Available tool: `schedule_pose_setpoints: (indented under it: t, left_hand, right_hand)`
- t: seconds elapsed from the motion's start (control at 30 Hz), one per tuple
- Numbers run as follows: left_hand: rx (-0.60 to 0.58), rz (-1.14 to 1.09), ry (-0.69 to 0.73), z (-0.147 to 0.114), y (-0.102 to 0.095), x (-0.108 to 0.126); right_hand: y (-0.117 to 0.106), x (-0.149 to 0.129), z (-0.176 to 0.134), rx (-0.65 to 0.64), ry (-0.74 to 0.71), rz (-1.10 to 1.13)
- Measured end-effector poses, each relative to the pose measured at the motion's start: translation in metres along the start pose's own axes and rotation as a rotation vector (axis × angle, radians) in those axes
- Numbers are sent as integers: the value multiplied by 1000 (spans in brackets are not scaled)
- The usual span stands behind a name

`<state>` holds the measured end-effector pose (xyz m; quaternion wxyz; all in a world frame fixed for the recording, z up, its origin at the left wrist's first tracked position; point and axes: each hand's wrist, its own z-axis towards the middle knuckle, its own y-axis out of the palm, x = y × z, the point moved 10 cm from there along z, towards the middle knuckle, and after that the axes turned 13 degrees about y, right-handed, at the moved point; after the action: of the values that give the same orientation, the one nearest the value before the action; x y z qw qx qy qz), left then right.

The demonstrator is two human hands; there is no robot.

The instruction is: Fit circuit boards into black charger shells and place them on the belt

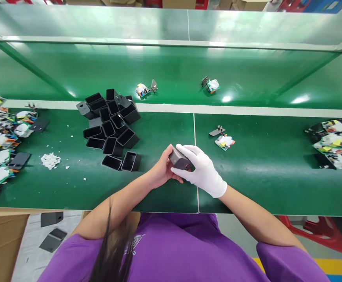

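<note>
Both my hands meet over the near edge of the green table point(247, 184), holding one dark grey rectangular casing point(178, 158). My bare left hand point(162, 170) cups its left end. My right hand point(200, 170), in a white glove, wraps over its top and right side. A pile of several open black casings point(112, 129) lies just left of my hands. A small circuit board with a black plug piece point(222, 139) lies on the table to the right of my hands.
Heaps of circuit boards and dark parts sit at the left edge point(3, 141) and right edge point(334, 143). White scraps point(50, 160) lie left of the casings. Two more boards point(146, 89) point(210, 84) rest on the conveyor behind. Grey casings point(51, 231) lie in a box below left.
</note>
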<state>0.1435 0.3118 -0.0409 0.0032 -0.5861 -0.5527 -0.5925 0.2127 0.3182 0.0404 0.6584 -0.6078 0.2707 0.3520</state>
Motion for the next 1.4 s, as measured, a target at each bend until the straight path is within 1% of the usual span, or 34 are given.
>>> schedule_pose_setpoints:
  t: [0.07, 0.13, 0.23, 0.43, 0.6, 0.67, 0.73, 0.8, 0.83, 0.9, 0.97, 1.0, 1.07, 1.17, 1.3, 1.4]
  left_hand:
    - [-9, -46, -12, 0, 2, -2]
    - [-42, -88, -19, 0, 6, -1]
    - [-76, -112, -21, 0, 11, 1]
    - [-67, -123, -1, 0, 13, 3]
    - [-66, -121, 36, 2, 16, 6]
    - [-46, -73, 65, 1, 13, 10]
    - [-3, 44, 171, 1, 5, 24]
    - [51, 288, 356, -3, -5, 48]
    - [76, 452, 449, -7, -7, 60]
    - [122, 808, 595, -15, -7, 78]
    - [141, 1088, 695, -21, -1, 84]
    - [132, 1180, 742, -22, 4, 84]
    - [95, 1291, 836, -24, 13, 82]
    - [54, 1369, 929, -25, 22, 77]
    - [64, 1455, 983, -28, 26, 78]
    - [110, 1471, 992, -28, 24, 84]
  right_hand:
    - [-3, -3, -1, 13, 5, -6]
    - [-5, -6, -1, 19, -1, -9]
    - [-8, -12, -2, 21, -34, -11]
    - [-12, -21, -6, 78, -121, -31]
    - [-8, -21, -7, 52, -111, -73]
    - [-9, -20, -8, 37, -105, -57]
    - [-8, -20, -9, -8, -116, 11]
    - [-8, -15, -8, -73, -78, 161]
    - [-6, -9, -6, -112, -18, 254]
    - [2, 8, -2, -186, 168, 414]
    - [14, 24, -1, -257, 348, 483]
    - [19, 28, -1, -284, 405, 494]
    - [26, 31, -1, -309, 452, 515]
    - [28, 30, -1, -324, 442, 590]
    - [24, 31, 1, -324, 433, 629]
    - [23, 25, 5, -374, 431, 521]
